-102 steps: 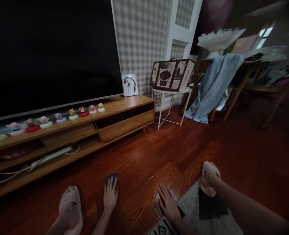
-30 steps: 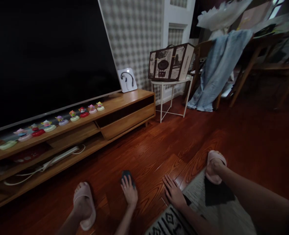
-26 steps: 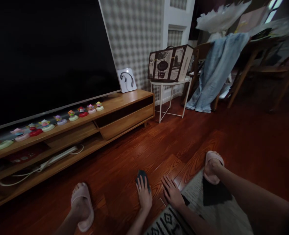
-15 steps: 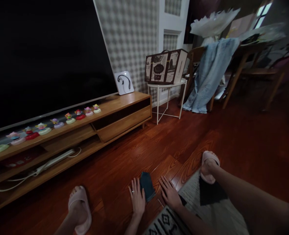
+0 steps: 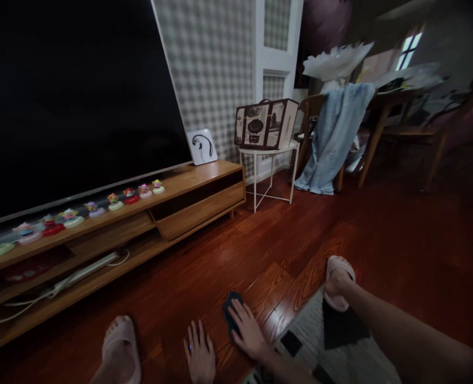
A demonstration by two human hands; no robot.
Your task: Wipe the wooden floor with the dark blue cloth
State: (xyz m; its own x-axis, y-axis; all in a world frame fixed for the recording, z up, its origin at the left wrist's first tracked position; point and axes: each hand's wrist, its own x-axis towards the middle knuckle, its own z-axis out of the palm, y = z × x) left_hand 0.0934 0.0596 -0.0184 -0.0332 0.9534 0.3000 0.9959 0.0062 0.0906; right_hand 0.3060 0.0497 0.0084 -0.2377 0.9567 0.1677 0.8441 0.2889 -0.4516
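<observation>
A dark teal cloth [image 5: 230,312], folded into a small pad, lies on the reddish wooden floor [image 5: 204,277]. My right hand [image 5: 246,328] rests on the cloth with its fingers stretched out, covering its right and lower part. To the left of the cloth, my left hand [image 5: 200,352] lies palm down on the floorboards with its fingers spread. It wears a ring and touches no cloth.
A patterned rug [image 5: 308,325] borders the floor at the lower right. My feet, in pink slippers, stand on either side. A wooden TV cabinet [image 5: 200,181] with several figurines runs along the left. Beyond it are a white side table [image 5: 254,181] and a suitcase-shaped box [image 5: 265,125].
My right hand has moved left onto the cloth. My left hand has come away from the cloth, left and nearer to me. The view has tilted up slightly.
</observation>
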